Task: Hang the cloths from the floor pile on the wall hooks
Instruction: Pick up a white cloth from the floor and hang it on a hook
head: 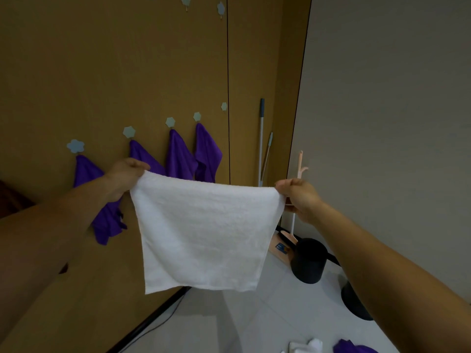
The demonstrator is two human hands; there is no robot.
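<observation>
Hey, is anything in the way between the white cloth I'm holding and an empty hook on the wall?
Nothing visible. The white cloth hangs spread between the left hand and right hand. The empty hook sits above it with only bare wall between. Four purple cloths occupy the hooks beside it.

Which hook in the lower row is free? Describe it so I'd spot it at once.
On the brown wall, a lower row of pale blue hooks climbs rightward. Four hold purple cloths; the free hook is the last and highest, beside the dark vertical seam, the only bare one.
</observation>
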